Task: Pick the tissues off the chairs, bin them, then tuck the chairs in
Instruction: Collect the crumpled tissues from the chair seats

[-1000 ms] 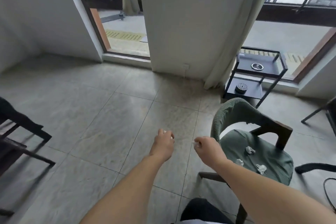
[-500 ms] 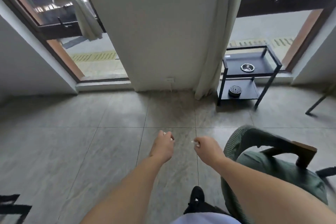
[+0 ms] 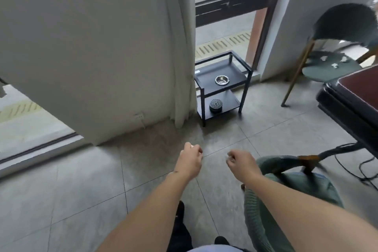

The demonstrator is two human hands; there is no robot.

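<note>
Both our arms reach forward over the tiled floor [image 3: 81,180]. Our left hand [image 3: 190,159] is curled, with a white scrap of tissue [image 3: 191,145] showing at its fingertips. Our right hand [image 3: 241,161] is also curled; a pale fleck sits at its fingers, but we cannot tell whether it grips anything. Just right of that hand stands the near chair [image 3: 290,186], green, its seat blurred. The far chair [image 3: 335,47] carries three tissues [image 3: 334,65] on its seat, beside the table [image 3: 351,96]. The black shelf [image 3: 223,86] holds a metal ashtray [image 3: 222,80] on top, contents unclear, and a dark round box [image 3: 215,105] below.
</note>
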